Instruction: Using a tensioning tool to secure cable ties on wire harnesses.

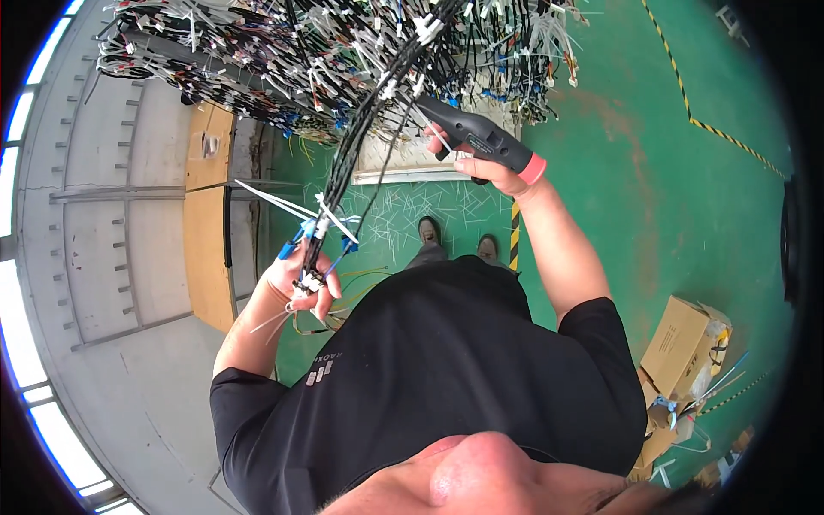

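Observation:
My left hand (296, 287) is closed around the lower end of a thick black wire bundle (360, 146), near its blue connectors and a few loose white cable ties (287, 204) that stick out sideways. My right hand (489, 172) grips a black cable-tie gun (472, 136) with a pink butt end. Its nose touches the bundle higher up. The bundle runs up into a dense mass of wire harnesses (326, 51) tied with white ties.
Cut-off tie ends (412, 206) litter the green floor near my shoes (429, 232). Open cardboard boxes (682, 343) with scraps stand at the lower right. A yellow-black floor line (687, 103) runs at the upper right. Grey panels and wooden boards (206, 249) are at the left.

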A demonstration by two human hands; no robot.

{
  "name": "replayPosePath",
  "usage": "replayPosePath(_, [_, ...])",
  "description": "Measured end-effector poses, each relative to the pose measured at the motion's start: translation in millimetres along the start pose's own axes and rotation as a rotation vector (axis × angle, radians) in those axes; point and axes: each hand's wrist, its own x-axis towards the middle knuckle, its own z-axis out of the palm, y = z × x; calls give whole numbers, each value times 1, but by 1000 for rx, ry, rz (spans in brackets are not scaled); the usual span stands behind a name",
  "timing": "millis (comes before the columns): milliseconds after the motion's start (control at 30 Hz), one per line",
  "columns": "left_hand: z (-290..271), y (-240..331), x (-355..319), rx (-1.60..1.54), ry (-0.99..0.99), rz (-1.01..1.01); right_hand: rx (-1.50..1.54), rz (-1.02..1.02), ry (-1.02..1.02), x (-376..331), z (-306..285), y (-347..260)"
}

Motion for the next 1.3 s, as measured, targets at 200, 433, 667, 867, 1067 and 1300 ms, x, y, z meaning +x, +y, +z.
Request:
replayPosePath(200, [18, 9, 18, 39, 30, -204, -69, -83, -15, -1, 2, 18])
replayPosePath(433, [33, 17, 29, 203, 22, -192, -97, 45, 252, -8, 12, 21])
replayPosePath(667, [31, 15, 26, 212, 35, -153, -190, -148, 124, -8, 20, 8])
replayPosePath(867, [28, 10, 29, 217, 29, -151, 211, 2, 64, -14, 16, 3])
replayPosePath(1067, [26, 10, 30, 246, 22, -103, 287, 59, 43, -18, 11, -1])
replayPosePath(1300, [32, 13, 30, 273, 36, -93, -46, 49, 65, -16, 16, -16])
